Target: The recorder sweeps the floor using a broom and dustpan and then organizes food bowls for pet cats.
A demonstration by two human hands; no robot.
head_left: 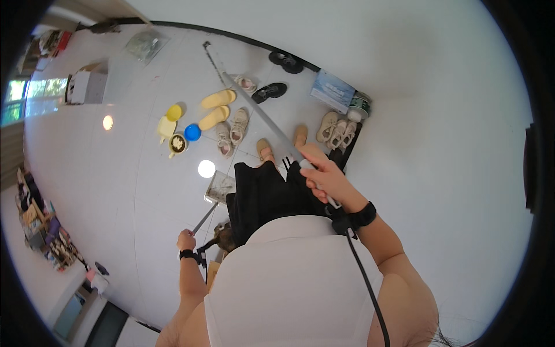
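Observation:
My right hand (327, 175) grips the grey handle of a broom (260, 112), which slants away across the floor. The broom's dark bristle edge lies near the far wall, beside sneakers and black shoes. At lower left, my left hand (186, 240) is closed around the thin grey handle of a dustpan (221, 187). The dustpan rests on the floor at the left of my black skirt, with some debris in it. A brown furry cat (224, 237) is partly hidden below it, beside my skirt. Both wrists wear black straps with devices.
Yellow slippers (218, 99), sneakers (232, 132) and black shoes (269, 92) lie ahead. Yellow bowls (177, 143) and a blue bowl (192, 132) stand left of them. A blue box (333, 91) and more shoes (336, 131) line the wall. A white box (89, 86) stands far left.

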